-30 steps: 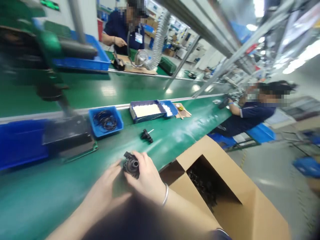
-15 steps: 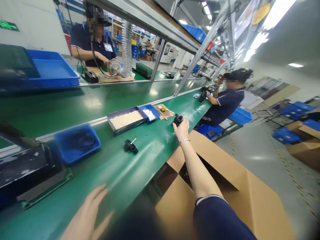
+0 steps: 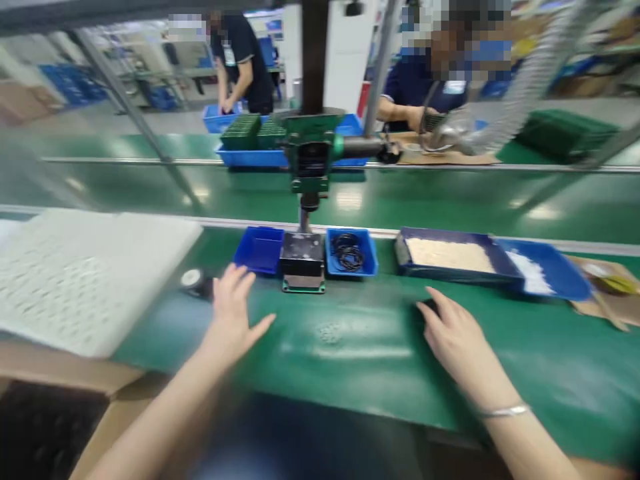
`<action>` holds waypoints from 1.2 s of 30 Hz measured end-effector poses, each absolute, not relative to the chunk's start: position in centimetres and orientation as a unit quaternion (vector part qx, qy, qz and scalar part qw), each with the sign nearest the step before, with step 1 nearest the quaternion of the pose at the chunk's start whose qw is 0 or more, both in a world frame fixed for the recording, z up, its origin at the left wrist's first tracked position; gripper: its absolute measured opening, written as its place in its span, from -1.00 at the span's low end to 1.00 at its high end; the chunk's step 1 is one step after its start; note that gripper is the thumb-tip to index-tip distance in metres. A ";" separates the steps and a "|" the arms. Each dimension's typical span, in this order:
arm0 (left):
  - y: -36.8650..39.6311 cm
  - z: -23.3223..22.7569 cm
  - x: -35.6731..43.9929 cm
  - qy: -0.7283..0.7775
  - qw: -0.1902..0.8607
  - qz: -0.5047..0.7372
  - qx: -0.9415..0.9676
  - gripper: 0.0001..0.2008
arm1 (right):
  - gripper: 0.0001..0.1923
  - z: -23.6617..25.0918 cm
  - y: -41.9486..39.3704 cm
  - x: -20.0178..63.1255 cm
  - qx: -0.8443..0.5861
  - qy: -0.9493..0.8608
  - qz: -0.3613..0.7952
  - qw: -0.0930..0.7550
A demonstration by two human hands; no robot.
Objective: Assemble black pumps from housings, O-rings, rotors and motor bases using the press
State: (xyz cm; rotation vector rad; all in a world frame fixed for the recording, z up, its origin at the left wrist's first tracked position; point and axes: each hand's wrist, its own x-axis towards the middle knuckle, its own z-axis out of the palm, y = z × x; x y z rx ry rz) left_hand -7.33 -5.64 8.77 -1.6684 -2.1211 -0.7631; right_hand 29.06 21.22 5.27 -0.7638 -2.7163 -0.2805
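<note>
My left hand (image 3: pixel 231 319) is over the green bench with its thumb spread wide and its palm holding nothing. Just beyond its fingertips lies a small black cylindrical part with a white round end (image 3: pixel 193 280), blurred. On the other side, my right hand (image 3: pixel 460 340) curls its fingers around a black part (image 3: pixel 431 307), mostly hidden under the hand. Between the hands, at the back, stands a green bench press (image 3: pixel 313 157) with a black block (image 3: pixel 302 253) on its base. A blue bin of black rings (image 3: pixel 349 253) sits beside it.
An empty-looking blue bin (image 3: pixel 259 250) is left of the press. To the right are a tray of cream pieces (image 3: pixel 450 257), a blue bin of white pieces (image 3: pixel 565 270) and cardboard (image 3: pixel 617 307). A white perforated tray (image 3: pixel 95 280) lies left. Two people work across the line.
The view has swung left to face the press. My right hand has come back from the far right end of the bench; my left hand has moved forward over the bench.
</note>
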 end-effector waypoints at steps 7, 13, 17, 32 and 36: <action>-12.4 8.7 -21.0 -0.808 0.034 -0.198 -0.553 -0.16 | -0.72 3.8 23.4 30.2 -0.305 -0.926 -0.068 0.210; -12.2 10.3 -18.8 -0.811 -0.069 -0.166 -0.557 -0.37 | -0.55 5.7 20.7 29.4 -0.412 -0.829 0.151 0.347; -10.3 9.4 -13.4 -0.772 -0.139 -0.183 -0.593 -0.33 | -0.66 8.3 16.9 26.7 -0.439 -0.641 0.488 0.399; -0.2 4.7 -2.1 -0.605 -0.230 -0.396 -0.652 -0.29 | -0.70 8.7 13.6 17.8 -0.284 -0.220 0.885 0.298; -0.4 3.8 -1.9 -0.580 -0.313 -0.461 -0.594 -0.22 | -0.78 8.5 14.0 17.4 -0.278 -0.272 0.879 0.274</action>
